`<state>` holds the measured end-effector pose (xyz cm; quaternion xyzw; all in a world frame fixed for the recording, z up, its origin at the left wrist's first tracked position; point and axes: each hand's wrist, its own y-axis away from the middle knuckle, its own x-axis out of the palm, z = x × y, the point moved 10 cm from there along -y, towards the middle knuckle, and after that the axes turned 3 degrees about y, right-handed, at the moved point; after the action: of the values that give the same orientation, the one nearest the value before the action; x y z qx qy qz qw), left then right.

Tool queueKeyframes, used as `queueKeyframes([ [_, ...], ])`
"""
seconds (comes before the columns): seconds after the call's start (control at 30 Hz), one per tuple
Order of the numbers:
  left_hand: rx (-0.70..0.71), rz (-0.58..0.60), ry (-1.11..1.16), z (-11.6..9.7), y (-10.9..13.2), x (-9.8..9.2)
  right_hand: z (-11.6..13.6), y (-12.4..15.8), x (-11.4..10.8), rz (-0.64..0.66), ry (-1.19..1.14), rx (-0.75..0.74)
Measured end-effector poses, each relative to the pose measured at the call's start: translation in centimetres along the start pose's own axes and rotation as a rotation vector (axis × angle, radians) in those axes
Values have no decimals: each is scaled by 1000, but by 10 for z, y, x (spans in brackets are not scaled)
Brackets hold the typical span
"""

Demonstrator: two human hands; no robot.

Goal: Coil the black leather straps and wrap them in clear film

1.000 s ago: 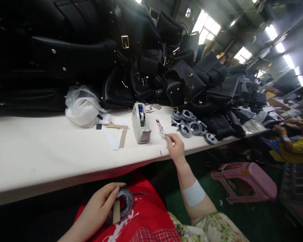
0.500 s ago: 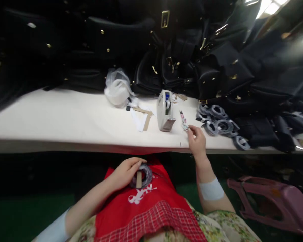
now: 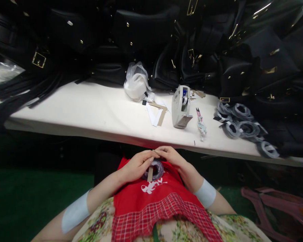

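My left hand (image 3: 140, 164) is closed on the upper left of a coiled strap (image 3: 158, 170), dark and seemingly wrapped in clear plastic. A tan cardboard strip (image 3: 150, 174) lies across the coil's opening. The coil rests low against the red apron (image 3: 131, 198). My right hand (image 3: 170, 156) meets the left fingertips at the coil's top edge, its fingers pinched together; what is between them is hidden. On the white table lies a pair of nippers (image 3: 200, 122) with wrapped handles, away from both hands.
A tape dispenser (image 3: 178, 109) stands on the white table (image 3: 98, 111), beside paper and cardboard scraps (image 3: 158, 114) and a white plastic bag (image 3: 136, 84). Several wrapped coils (image 3: 247, 127) lie at right. Black bags (image 3: 146, 30) line the back. A pink stool (image 3: 280, 208) is lower right.
My right hand has let go of the nippers on the table and come down to the left hand at the coil. The view has shifted left, so the table things appear farther right.
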<state>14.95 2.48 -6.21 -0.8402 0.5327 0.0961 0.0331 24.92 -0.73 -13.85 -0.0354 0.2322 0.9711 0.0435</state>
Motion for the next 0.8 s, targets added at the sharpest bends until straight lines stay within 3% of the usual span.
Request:
queueKeyframes([
  [0.27, 4, -9, -16, 4, -2, 1, 2, -10, -9, -119, -37, 0],
  [0.33, -26, -39, -17, 12, -2, -2, 14, -2, -19, -186, 37, -45],
  [0.43, -102, -90, -13, 29, 0, -7, 56, 30, -32, -350, 317, -266],
  [0.47, -124, -102, -7, 34, 2, -9, 72, 42, -27, -343, 425, -365],
  [0.53, -150, -117, 17, 40, 4, -10, 93, 62, -1, -179, 602, -524],
  [0.63, -153, -135, 45, 43, 6, -12, 96, 80, 40, 70, 870, -640],
  [0.8, -141, -144, 59, 42, 6, -11, 85, 78, 61, 103, 1214, -678],
])
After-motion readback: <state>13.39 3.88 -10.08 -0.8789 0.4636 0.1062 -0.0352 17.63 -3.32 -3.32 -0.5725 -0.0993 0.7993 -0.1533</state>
